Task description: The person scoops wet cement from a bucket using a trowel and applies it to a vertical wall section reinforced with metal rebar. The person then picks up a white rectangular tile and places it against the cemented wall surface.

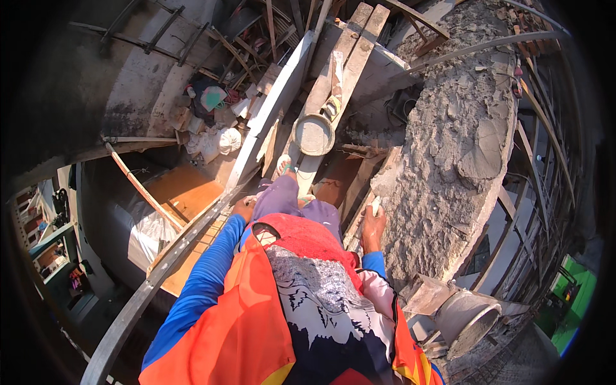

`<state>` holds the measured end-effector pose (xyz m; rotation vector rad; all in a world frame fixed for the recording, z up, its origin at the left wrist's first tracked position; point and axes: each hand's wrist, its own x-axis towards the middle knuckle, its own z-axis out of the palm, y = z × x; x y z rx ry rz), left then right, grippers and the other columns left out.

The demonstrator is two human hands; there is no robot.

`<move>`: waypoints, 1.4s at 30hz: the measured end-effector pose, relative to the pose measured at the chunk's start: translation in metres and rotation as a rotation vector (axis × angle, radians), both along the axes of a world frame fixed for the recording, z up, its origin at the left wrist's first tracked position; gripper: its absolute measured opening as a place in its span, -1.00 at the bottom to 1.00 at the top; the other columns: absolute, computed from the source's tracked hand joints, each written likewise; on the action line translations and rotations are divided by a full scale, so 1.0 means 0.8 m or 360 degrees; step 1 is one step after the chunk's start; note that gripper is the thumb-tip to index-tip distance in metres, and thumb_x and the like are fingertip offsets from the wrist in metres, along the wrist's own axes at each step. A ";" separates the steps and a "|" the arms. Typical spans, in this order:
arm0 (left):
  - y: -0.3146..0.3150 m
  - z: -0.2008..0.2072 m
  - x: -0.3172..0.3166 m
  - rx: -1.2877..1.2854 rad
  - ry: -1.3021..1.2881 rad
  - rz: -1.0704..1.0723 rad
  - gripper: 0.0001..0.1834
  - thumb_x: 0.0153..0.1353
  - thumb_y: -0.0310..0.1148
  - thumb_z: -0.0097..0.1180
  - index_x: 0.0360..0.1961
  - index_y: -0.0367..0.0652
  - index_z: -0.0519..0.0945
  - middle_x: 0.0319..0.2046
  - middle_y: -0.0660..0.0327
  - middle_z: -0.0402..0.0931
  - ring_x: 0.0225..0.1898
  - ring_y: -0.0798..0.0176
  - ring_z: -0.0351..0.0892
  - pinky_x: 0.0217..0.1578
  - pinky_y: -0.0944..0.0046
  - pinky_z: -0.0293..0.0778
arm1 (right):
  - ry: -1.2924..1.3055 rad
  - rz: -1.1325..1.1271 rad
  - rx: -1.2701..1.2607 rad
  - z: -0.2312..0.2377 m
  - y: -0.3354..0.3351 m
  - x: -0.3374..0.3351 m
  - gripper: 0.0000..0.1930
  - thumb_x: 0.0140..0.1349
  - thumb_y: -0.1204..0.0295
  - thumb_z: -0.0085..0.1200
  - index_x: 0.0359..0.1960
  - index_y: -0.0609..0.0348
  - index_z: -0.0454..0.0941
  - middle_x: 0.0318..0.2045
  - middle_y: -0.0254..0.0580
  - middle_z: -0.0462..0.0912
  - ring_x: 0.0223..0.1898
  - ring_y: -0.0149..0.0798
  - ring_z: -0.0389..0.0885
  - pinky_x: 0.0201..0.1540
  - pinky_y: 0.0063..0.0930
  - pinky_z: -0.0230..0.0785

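Pale piece (376,206) in the right hand (373,230), just beside the rough concrete (449,160) – fingers closed around it, though it is too small in this view to tell what it is. If that hold loosened, the piece could drop into the gap between the concrete and the planks (363,51).

Footing looks the bigger worry. Both feet (283,165) stand on those narrow planks in open sandals, and the pan (313,135), full of grey mix, sits right at the toes. One careless step could tip it, or a plank might roll under uneven weight. Beyond the pan lies a yellow-handled tool (332,107), close enough to the rim to be knocked along with it.

The left hand (243,208) is down by the thigh, near the rail (149,287); I cannot tell whether its fingers grip anything – if they do not, a lean toward the concrete could upset the balance, with loose timber and drops on either side.
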<state>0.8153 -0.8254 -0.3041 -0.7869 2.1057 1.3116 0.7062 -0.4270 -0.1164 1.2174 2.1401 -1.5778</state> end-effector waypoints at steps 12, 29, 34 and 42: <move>0.031 0.047 -0.061 -0.0138 -0.0268 0.0207 -0.55 0.29 -0.06 0.13 0.11 -0.06 0.63 0.04 -0.04 0.62 0.10 -0.11 0.59 0.16 0.04 0.45 | -0.0269 0.0368 -0.0037 -0.093 -0.011 -0.091 -0.84 0.40 0.33 0.06 -0.24 0.12 0.41 -0.53 -0.34 0.49 -0.64 -0.43 0.45 -0.61 -0.48 0.31; 0.132 -0.009 -0.159 0.0124 -0.0553 0.0015 -0.52 0.31 -0.04 0.08 0.16 -0.04 0.59 0.14 0.00 0.57 0.18 -0.13 0.51 0.24 0.02 0.38 | -0.0791 0.0486 -0.0155 -0.114 0.005 -0.106 -0.79 0.35 0.28 0.11 -0.22 0.15 0.42 -0.56 -0.32 0.48 -0.64 -0.38 0.46 -0.62 -0.47 0.38; 0.171 -0.078 -0.228 0.0184 -0.0498 -0.0242 -0.45 0.32 -0.03 0.08 0.24 -0.08 0.50 0.17 0.00 0.54 0.21 -0.14 0.49 0.24 -0.02 0.37 | -0.0847 0.0469 -0.0149 -0.120 0.000 -0.087 -0.83 0.36 0.31 0.10 -0.22 0.12 0.45 -0.56 -0.33 0.50 -0.63 -0.42 0.47 -0.60 -0.49 0.38; 0.252 -0.245 -0.336 0.0157 -0.0267 -0.0608 -0.29 0.33 -0.04 0.07 0.34 -0.33 0.32 0.29 -0.15 0.39 0.33 -0.14 0.37 0.35 0.00 0.27 | -0.0959 0.0253 -0.0087 -0.142 0.008 -0.050 -0.86 0.40 0.29 0.08 -0.19 0.03 0.46 -0.59 -0.37 0.50 -0.67 -0.44 0.44 -0.65 -0.53 0.27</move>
